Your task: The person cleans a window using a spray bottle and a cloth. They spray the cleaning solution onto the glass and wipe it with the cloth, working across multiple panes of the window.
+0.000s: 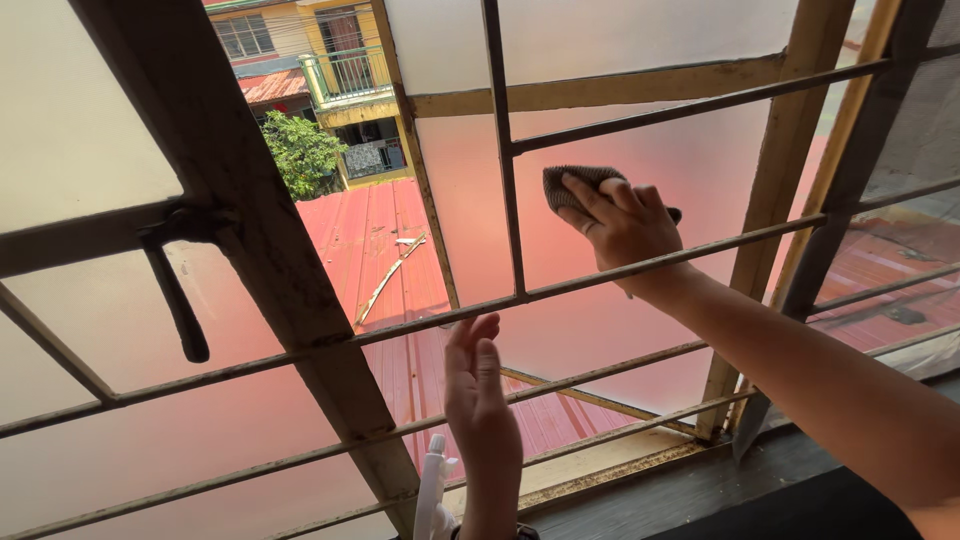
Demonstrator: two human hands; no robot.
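I am in the wiping step: my right hand [622,222] reaches out between the thin rusty metal window bars [505,150] and presses a small grey-brown textured cleaning cloth [570,183] flat against the frosted glass pane [640,40] of the open window leaf. The fingers are spread over the cloth and hold it to the glass, so the hand is grasping the cloth more by pressing than by closing around it. My left hand [482,400] is lower, in front of the bars, with open, straight fingers and nothing in it; the fingertips are near one horizontal bar, but I cannot tell if they touch it. Just under this hand stands a white plastic spray bottle [432,490], only its top is visible, near the dark window sill [690,490]. I judge the next move asks me to slide the cloth over the glass while keeping my wrist free of the bars, because the gap between them is narrow. The cloth looks thin, folded and rough, partly hidden under my fingers. The pane glows pink from the red corrugated metal roof [385,235] outside, and its yellow painted frame [790,150] looks worn and dirty.
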